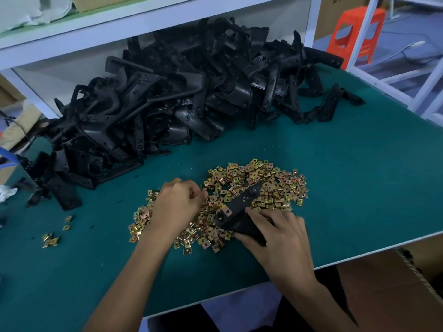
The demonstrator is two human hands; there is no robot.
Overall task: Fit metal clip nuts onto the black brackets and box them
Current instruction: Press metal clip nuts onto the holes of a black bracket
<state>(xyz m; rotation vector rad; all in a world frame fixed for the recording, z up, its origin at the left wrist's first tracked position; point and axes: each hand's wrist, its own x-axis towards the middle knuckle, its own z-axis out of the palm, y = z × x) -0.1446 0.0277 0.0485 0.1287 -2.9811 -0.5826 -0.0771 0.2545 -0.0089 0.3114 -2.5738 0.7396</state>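
A heap of gold-coloured metal clip nuts [263, 185] lies on the green table [359, 176]. My right hand [280, 236] grips one black bracket [239, 207] that lies across the heap, its narrow end pointing up and right. One clip nut [227, 211] sits on the bracket's near part. My left hand [177, 204] is over the left side of the heap, fingers curled, pinching clip nuts at the fingertips. A big pile of loose black brackets [187, 92] fills the back of the table.
A few stray clip nuts [51, 240] lie at the left. A cardboard box [395, 291] stands below the table's right front edge. White shelf frame [143, 22] runs above the pile. An orange stool [357, 34] stands at the far right.
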